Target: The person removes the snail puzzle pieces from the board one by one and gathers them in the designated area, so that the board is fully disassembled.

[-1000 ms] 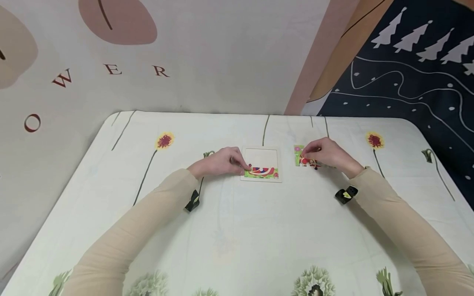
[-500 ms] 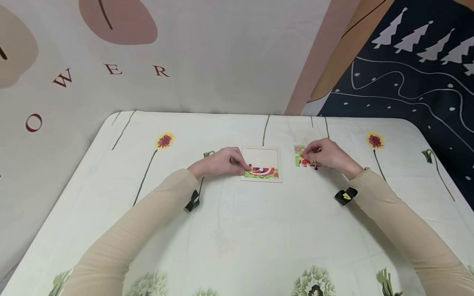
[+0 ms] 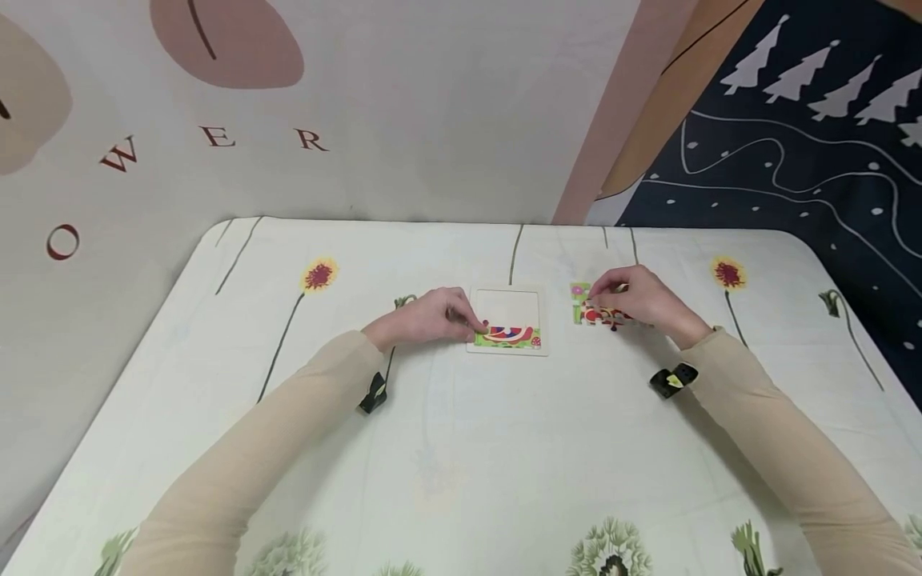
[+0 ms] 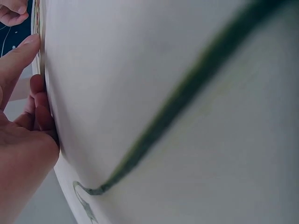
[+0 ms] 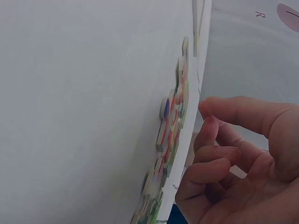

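A square puzzle board point(image 3: 507, 308) lies mid-table, its bottom strip filled with pieces showing a red, white and green picture point(image 3: 507, 336). My left hand point(image 3: 432, 314) holds the board's lower left corner, fingertips at the edge of the picture. To the right lie several loose puzzle pieces point(image 3: 579, 300), partly hidden under my right hand point(image 3: 637, 296). Seen from the right wrist, the loose pieces point(image 5: 173, 121) stand a little apart from the fingertips; thumb and fingers are loosely curled and nothing shows between them.
A white cloth point(image 3: 461, 448) printed with flowers and stems covers the table. Behind its far edge hangs a pale backdrop point(image 3: 432, 120) with letters and leaf shapes. A dark panel point(image 3: 785, 184) with white trees stands at the right. Black straps point(image 3: 673, 380) sit at both wrists.
My right hand has lifted slightly over the loose pieces, leaving more of them showing. My left hand stays at the board's corner, and the board has not moved.
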